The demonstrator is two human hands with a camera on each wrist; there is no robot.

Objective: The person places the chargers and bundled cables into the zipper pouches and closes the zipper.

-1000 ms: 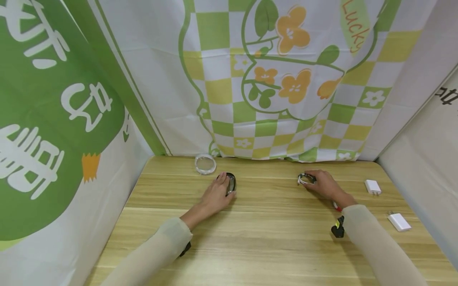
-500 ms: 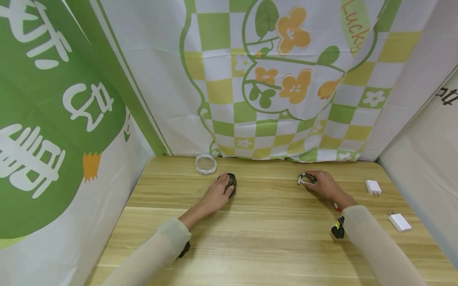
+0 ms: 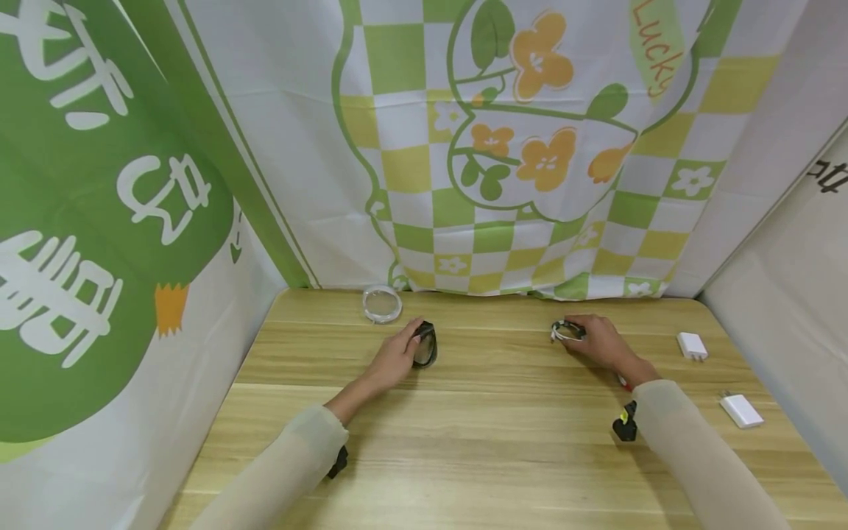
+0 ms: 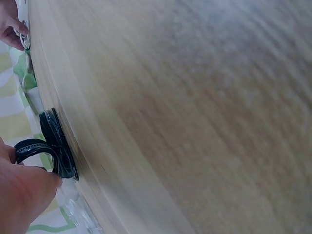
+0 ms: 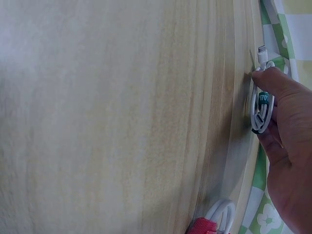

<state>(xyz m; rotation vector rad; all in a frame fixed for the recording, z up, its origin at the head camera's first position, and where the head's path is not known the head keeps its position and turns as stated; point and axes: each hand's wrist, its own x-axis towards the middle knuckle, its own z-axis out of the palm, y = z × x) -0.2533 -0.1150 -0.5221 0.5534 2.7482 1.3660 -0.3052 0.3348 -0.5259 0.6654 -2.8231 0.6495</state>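
My left hand [image 3: 392,362] pinches the left edge of a shiny black coil [image 3: 428,329], probably a bundled cable. In the left wrist view, a ridged black loop [image 4: 33,144] curves from the fingers to the rest of the bundle, which stays low at the tabletop. At the right, my right hand [image 3: 604,344] holds a coiled white charging cable [image 5: 254,103] between thumb and fingers. A dark green tie [image 5: 263,98] wraps that coil, and its metal-tipped plug [image 5: 262,52] sticks out beyond the thumb.
A clear-white coil [image 3: 366,312] lies behind the left hand at the table's back edge. Two white plug chargers [image 3: 692,346] sit at the far right. Under the right wrist is another white cable [image 5: 220,206] with a red tie [image 5: 202,226]. Printed curtains [image 3: 497,221] enclose the table.
My left hand, earlier spread over the top of the black coil, has shifted left and now pinches its edge, exposing more of the coil. The right hand has stayed in place with the white cable.
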